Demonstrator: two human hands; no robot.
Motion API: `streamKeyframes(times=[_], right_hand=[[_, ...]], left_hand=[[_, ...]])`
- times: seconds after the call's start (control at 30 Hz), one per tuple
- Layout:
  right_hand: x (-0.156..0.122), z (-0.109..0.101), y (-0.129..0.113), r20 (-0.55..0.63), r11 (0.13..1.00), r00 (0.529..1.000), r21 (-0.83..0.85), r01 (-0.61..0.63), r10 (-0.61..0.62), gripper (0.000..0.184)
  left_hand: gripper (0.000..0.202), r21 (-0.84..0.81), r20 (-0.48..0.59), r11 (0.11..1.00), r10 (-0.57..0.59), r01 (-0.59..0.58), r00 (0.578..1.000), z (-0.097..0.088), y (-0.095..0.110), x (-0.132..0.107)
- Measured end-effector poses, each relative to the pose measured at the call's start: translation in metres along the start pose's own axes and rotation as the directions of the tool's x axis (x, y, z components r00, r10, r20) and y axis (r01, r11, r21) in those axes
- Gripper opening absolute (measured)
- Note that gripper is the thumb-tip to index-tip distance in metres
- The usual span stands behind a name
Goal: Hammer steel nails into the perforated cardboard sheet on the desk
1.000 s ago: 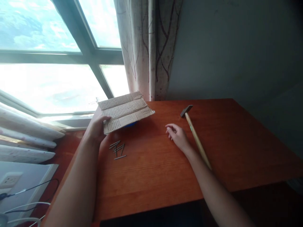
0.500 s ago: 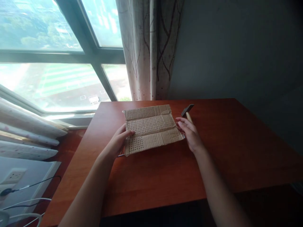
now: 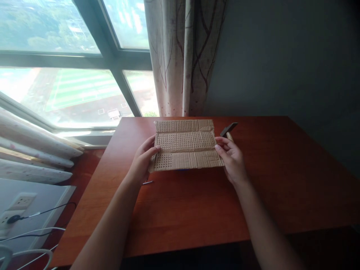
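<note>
A brown piece of cardboard (image 3: pixel 185 144), creased into three bands and punched with rows of small holes, is held above the table. My left hand (image 3: pixel 144 157) grips its left edge, thumb on top and fingers underneath. At the right edge, my right hand (image 3: pixel 232 157) pinches the cardboard the same way. Just beyond the right hand lies a hammer (image 3: pixel 229 130) with a dark head and a pale wooden handle, partly hidden by the fingers. A thin metal rod (image 3: pixel 147 182) rests near my left wrist. Something blue barely shows under the cardboard's near edge.
The reddish-brown wooden table (image 3: pixel 185 210) stretches widely to the right. Behind it hang a patterned curtain (image 3: pixel 174 56) and a dark wall (image 3: pixel 270 60). A window is at the left, with wall sockets (image 3: pixel 22 202), a black plug and cables below.
My right hand has closed on the cardboard's right edge, having been open beside it. The cardboard has levelled, and its near edge has lifted, uncovering more of the metal rod. The view has shifted slightly.
</note>
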State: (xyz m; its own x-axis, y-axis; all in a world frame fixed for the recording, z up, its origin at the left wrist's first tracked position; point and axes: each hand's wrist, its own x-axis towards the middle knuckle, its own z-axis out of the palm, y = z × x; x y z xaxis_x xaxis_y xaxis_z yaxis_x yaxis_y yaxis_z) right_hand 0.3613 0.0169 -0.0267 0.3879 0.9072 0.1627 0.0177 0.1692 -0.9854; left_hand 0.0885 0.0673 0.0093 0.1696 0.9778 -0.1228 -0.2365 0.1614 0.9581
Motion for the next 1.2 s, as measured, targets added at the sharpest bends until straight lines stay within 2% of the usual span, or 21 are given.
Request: streamKeyframes(times=[0.17, 0.57, 0.8, 0.93, 1.07, 1.13, 1.2], right_hand=[[0.000, 0.001, 0.004, -0.019, 0.999, 0.999, -0.018, -0.032, 0.032, 0.035], [-0.002, 0.003, 0.002, 0.030, 0.993, 1.000, -0.116, -0.001, 0.004, 0.032], [-0.004, 0.002, -0.002, 0.060, 0.972, 0.997, -0.227, 0.064, -0.052, 0.023], [-0.002, -0.003, -0.007, 0.086, 0.873, 0.969, -0.423, 0.244, -0.230, 0.017], [-0.001, -0.005, -0.020, 0.232, 0.661, 0.879, -0.586, 0.469, -0.418, 0.015], [-0.004, -0.001, -0.030, 0.323, 0.572, 0.835, -0.614, 0.543, -0.446, 0.017], [-0.009, 0.005, -0.039, 0.426, 0.526, 0.800, -0.603, 0.600, -0.423, 0.021]], left_hand=[[0.061, -0.065, -0.001, 0.998, -0.020, 0.020, 1.000, 0.000, 0.000, 0.001], [0.066, -0.015, -0.003, 0.998, -0.058, 0.057, 0.998, -0.007, -0.003, 0.003], [0.051, -0.004, 0.016, 0.992, -0.127, 0.127, 0.992, -0.007, -0.005, 0.002], [0.041, 0.011, 0.025, 0.991, -0.131, 0.130, 0.991, -0.006, -0.005, 0.000], [0.038, 0.026, -0.001, 0.994, -0.103, 0.103, 0.995, -0.004, -0.007, -0.008], [0.037, 0.031, -0.008, 0.995, -0.098, 0.098, 0.995, -0.002, -0.009, -0.014], [0.036, 0.035, -0.011, 0.995, -0.094, 0.095, 0.995, 0.001, -0.010, -0.020]])
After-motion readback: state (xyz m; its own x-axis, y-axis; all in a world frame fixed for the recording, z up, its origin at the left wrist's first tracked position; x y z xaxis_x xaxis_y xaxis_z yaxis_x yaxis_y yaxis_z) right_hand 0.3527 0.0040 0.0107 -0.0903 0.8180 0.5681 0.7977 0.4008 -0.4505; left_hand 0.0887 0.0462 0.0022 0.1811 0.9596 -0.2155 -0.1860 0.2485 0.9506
